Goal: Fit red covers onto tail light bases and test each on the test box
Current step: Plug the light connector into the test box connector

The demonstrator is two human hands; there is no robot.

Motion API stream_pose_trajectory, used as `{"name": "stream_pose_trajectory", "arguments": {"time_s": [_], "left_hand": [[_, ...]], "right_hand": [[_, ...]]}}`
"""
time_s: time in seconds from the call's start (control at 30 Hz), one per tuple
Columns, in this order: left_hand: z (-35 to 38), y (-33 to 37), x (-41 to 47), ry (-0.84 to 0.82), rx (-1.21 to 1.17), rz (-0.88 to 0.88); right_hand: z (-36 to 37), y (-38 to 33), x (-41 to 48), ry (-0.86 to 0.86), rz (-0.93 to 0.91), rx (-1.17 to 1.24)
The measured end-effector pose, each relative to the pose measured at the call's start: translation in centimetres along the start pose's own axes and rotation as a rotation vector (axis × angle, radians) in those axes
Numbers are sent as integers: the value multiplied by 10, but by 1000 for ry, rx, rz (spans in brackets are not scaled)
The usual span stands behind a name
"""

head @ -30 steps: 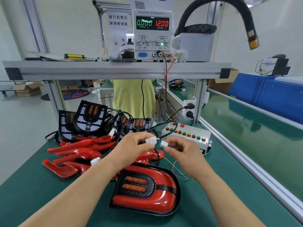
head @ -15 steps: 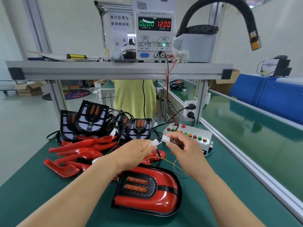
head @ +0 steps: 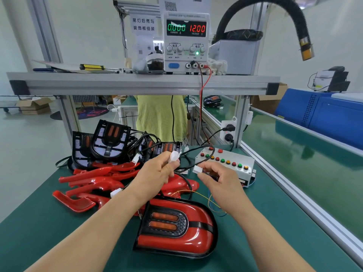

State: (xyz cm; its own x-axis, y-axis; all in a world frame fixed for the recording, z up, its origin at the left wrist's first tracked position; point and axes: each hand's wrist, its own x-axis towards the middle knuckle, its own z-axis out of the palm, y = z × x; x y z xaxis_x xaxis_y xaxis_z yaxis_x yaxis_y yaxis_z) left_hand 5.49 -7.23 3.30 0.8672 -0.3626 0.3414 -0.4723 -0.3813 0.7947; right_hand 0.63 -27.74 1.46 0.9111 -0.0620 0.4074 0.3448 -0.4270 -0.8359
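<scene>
Two white connectors are now held apart, where half a second ago they were seen almost tip to tip between the hands. The gap has been widened: the left connector [head: 174, 156] has been raised toward the far side of the bench, while the right connector [head: 197, 169] has been kept low, just in front of the test box [head: 225, 161]. Whether they were mated and pulled free, or were only being lined up, cannot be told. On the power supply [head: 186, 40] a current of 0.000 is shown in every frame, with 12.00 volts set. It is judged that the tail light [head: 176, 226] is either just unplugged or not yet plugged in, so its test cannot be counted as done.

The left hand [head: 157, 173] is closed on its connector, which is pinched between thumb and forefinger with the other fingers curled; a black cable is seen to run down from it toward the tail light. The right hand [head: 218, 179] is likewise clenched on its connector, gripped at thumb and fingertip, with thin yellow and blue wires trailing under the wrist. The tail light, red cover fitted, is laid flat on the green table [head: 59, 232] directly below the hands. Loose red covers [head: 88, 179] and bare black bases [head: 110, 138] are piled to the left.
</scene>
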Motion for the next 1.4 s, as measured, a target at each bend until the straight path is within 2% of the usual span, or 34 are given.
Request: {"name": "stream_pose_trajectory", "arguments": {"time_s": [0.13,0.2,0.47,0.6,0.67,0.73,0.87,1.0,1.07,1.17,1.4], "left_hand": [[0,-3,-2,8,150,1],[3,1,-4,-4,123,-14],[4,7,7,231,-346,-38],[0,2,4,396,-106,32],[-1,2,2,413,-13,88],[0,1,2,331,32,97],[3,1,6,63,64,66],[3,0,9,162,-353,-51],[1,-1,9,214,-440,-88],[-2,-2,9,180,-387,-74],[-4,5,12,-191,-108,-164]], "right_hand": [[0,1,1,-5,-9,-31],[0,2,1,0,-11,-36],[2,5,0,-4,45,2],[1,6,0,-13,54,-17],[1,6,1,-12,46,-33],[1,6,2,0,38,-30],[2,6,3,15,19,-47],[3,4,3,13,19,-42],[3,4,4,15,15,-48],[3,3,7,38,5,-63],[4,-2,11,57,-28,-84]]}}
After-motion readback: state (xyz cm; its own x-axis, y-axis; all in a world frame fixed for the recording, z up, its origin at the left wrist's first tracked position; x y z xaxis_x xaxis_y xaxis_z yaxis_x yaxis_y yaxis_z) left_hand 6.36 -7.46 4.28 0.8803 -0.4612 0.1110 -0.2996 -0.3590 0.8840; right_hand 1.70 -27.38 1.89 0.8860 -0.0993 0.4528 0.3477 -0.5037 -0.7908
